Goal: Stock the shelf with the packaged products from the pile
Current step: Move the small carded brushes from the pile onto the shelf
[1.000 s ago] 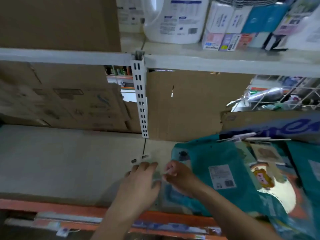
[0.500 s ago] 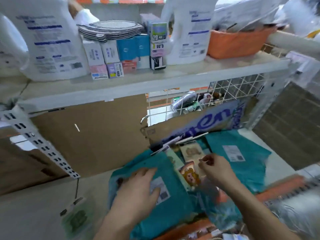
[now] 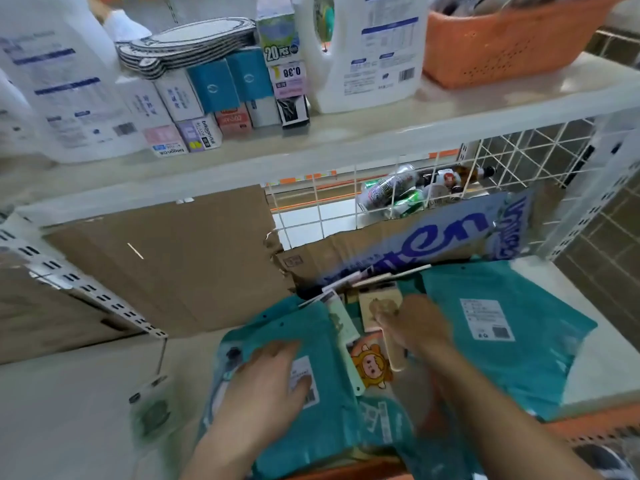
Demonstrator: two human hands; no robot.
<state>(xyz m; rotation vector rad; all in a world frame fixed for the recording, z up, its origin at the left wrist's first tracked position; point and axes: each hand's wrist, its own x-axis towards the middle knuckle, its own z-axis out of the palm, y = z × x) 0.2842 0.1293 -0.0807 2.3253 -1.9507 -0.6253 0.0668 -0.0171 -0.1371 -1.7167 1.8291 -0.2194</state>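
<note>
The pile [image 3: 502, 327] of teal pouches lies on the lower shelf [image 3: 69, 393] at 5 o'clock. The pouches look light, soft and slick, so I'd pinch a sealed edge. My left hand [image 3: 266, 386] rests flat on one pouch [image 3: 311, 327]. My right hand [image 3: 419, 327] digs in at its 2 o'clock, and I can't tell its grip. The basket [image 3: 502, 53] at 1 o'clock hides its load; the wire bin [image 3: 540, 147] holds cans [image 3: 391, 192].

Left hand [image 3: 266, 386], at 6 o'clock, lies flat with fingers extended on a teal package [image 3: 298, 327] that bears a white label. Right hand [image 3: 415, 327], blurred, is in the pile just right of centre; its grasp is indistinct. A second teal package [image 3: 502, 341] lies at 4 o'clock. At 12 o'clock, the upper shelf [image 3: 346, 147] carries detergent bottles [image 3: 363, 64], small boxes [image 3: 180, 98] and an orange basket [image 3: 512, 36].
</note>
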